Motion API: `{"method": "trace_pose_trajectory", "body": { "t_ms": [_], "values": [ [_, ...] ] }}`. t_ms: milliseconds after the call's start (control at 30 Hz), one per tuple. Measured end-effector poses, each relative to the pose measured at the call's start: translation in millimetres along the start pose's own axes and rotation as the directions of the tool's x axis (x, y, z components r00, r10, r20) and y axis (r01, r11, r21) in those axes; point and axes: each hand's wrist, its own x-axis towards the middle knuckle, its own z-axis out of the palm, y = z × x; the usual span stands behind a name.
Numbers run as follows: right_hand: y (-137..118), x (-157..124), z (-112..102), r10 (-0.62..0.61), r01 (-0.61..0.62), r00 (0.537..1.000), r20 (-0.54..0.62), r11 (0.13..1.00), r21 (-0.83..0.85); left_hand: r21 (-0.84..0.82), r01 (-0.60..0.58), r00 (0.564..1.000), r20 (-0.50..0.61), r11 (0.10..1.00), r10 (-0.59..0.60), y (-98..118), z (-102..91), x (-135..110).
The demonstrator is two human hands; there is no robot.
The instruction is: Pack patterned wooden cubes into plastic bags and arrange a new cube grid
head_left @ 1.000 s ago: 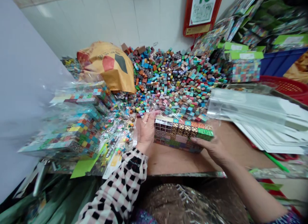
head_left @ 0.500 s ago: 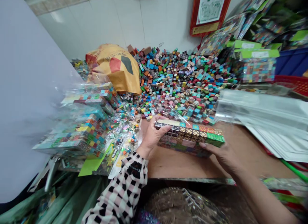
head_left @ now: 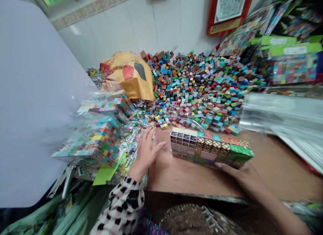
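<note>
My right hand [head_left: 241,174] grips the right end of a long block of patterned cubes [head_left: 209,149], thumb on its near face. The block sits over the brown board, with black-and-white cubes at its left end and green ones at its right. My left hand [head_left: 146,152] is off the block, fingers apart, over the edge of a pile of small clear packets [head_left: 130,134] with colourful bits inside. Whether its fingertips touch the packets I cannot tell. Under those packets lie printed cards with a bright green part [head_left: 107,172].
A large heap of loose small cubes [head_left: 196,87] lies against the wall, beside a yellow sack [head_left: 131,76]. Wrapped cube blocks [head_left: 98,137] are stacked at left. Clear plastic bags [head_left: 285,110] lie on the right of the brown board [head_left: 176,179]. Packed bags [head_left: 292,66] hang behind.
My left hand has let go of the block's left end and moved left to the small packets. My right hand keeps hold of the block. The view has shifted left.
</note>
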Motion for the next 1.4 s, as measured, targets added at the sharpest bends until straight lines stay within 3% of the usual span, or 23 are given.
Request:
{"method": "trace_pose_trajectory", "body": {
  "t_ms": [67, 167, 400, 767, 933, 1133, 1267, 1400],
  "values": [
    [1.3, 0.9, -0.8, -0.004, 0.004, 1.000, 0.007, 1.000, -0.020, 0.219, 0.092, 0.996, -0.008, 0.971, -0.093, -19.4, -12.2, -7.3],
    [-1.9, 0.7, -0.3, -0.001, 0.001, 1.000, 0.004, 0.999, -0.040, 0.380, 0.232, 0.970, -0.022, 0.895, -0.242, -42.6, -25.4, -14.4],
    [-7.1, -0.3, 1.6, 0.022, -0.023, 0.999, -0.023, 0.998, -0.052, 0.409, 0.472, 0.866, -0.050, 0.781, -0.498, -62.0, -20.4, 6.6],
    [-5.8, -0.9, 2.5, -0.017, 0.017, 1.000, -0.015, 0.999, -0.040, 0.331, 0.390, 0.917, -0.050, 0.860, -0.396, -59.1, 18.1, 43.4],
    [-0.7, -1.0, -0.4, -0.019, 0.019, 1.000, 0.008, 0.999, -0.036, 0.248, 0.347, 0.934, -0.007, 0.904, -0.357, -68.6, 8.6, 48.3],
    [-6.5, -3.0, 0.1, 0.016, -0.016, 1.000, 0.011, 1.000, -0.005, 0.091, 0.303, 0.952, 0.012, 0.949, -0.305, -83.8, -33.0, 21.9],
    [-5.4, -2.7, 0.9, 0.012, -0.012, 1.000, -0.004, 1.000, -0.016, 0.092, 0.282, 0.956, 0.061, 0.955, -0.288, -86.8, -25.2, -6.1],
    [-3.7, -1.8, 0.1, 0.003, -0.003, 1.000, 0.001, 1.000, -0.015, 0.088, 0.257, 0.962, 0.070, 0.962, -0.264, -80.9, -13.7, -14.2]
  ]
}}
